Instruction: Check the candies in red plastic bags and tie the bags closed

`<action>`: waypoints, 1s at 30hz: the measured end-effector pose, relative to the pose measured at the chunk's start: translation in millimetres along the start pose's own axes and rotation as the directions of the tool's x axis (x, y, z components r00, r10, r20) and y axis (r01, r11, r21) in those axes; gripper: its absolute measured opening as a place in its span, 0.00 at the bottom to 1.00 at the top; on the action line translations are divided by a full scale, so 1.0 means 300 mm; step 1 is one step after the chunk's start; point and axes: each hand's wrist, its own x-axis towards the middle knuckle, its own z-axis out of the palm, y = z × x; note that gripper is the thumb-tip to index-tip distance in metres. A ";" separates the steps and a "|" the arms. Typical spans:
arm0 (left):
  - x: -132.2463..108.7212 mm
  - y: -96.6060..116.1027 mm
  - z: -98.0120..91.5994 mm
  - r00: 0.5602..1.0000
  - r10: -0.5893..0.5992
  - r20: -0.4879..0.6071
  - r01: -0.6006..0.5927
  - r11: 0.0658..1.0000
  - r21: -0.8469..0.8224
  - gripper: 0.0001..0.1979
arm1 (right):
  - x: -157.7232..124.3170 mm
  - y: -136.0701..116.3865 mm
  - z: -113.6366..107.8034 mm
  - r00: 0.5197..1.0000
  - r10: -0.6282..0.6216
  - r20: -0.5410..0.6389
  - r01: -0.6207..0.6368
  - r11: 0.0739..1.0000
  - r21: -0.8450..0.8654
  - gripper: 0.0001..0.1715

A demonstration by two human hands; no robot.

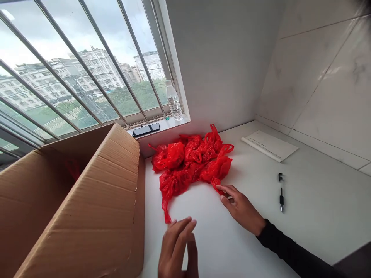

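Several knotted red plastic bags (193, 158) lie bunched together on the white table (208, 227), below the window sill. My right hand (242, 210) reaches in from the right, its fingertips at the tail of the nearest right-hand bag, with thumb and fingers apart. Near the table's front, my left hand (178, 249) is raised with its fingers apart and nothing between them. Its fingertips are just below the hanging tail of the left front bag (174, 183). What the bags contain is hidden.
An open cardboard box (95, 208) fills the left side, with something red inside. On the sill are a dark phone (146, 129) and a water bottle (174, 102). A notebook (269, 146), pen (281, 200) and pen cap (280, 177) lie on the right.
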 end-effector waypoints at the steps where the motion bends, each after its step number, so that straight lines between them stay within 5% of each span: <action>1: -0.008 0.000 0.041 0.998 -0.053 0.037 0.054 0.998 -0.023 0.20 | -0.028 -0.015 -0.005 1.000 -0.004 0.016 0.004 1.000 0.015 0.23; 7: -0.075 0.027 0.207 0.939 -0.213 0.271 0.232 0.972 -0.039 0.28 | -0.198 -0.123 -0.022 0.987 -0.067 0.146 0.046 0.989 0.142 0.22; 11: -0.121 0.033 0.253 0.939 -0.226 0.261 0.252 0.965 -0.071 0.36 | -0.275 -0.158 -0.028 0.958 -0.090 0.273 0.067 0.994 0.090 0.22; 16: -0.151 0.023 0.225 0.947 -0.226 0.228 0.257 0.959 -0.117 0.29 | -0.248 -0.087 -0.054 0.968 -0.252 0.010 0.248 0.945 -0.214 0.23; 20: -0.160 0.028 0.183 0.947 -0.223 0.230 0.265 0.948 -0.174 0.27 | -0.198 -0.019 -0.065 0.942 -0.333 0.040 0.307 0.809 -0.502 0.31; 30: -0.188 0.025 0.123 0.936 -0.332 0.112 0.350 0.901 -0.254 0.16 | -0.211 0.006 -0.088 0.970 -0.218 0.105 0.242 0.850 -0.468 0.21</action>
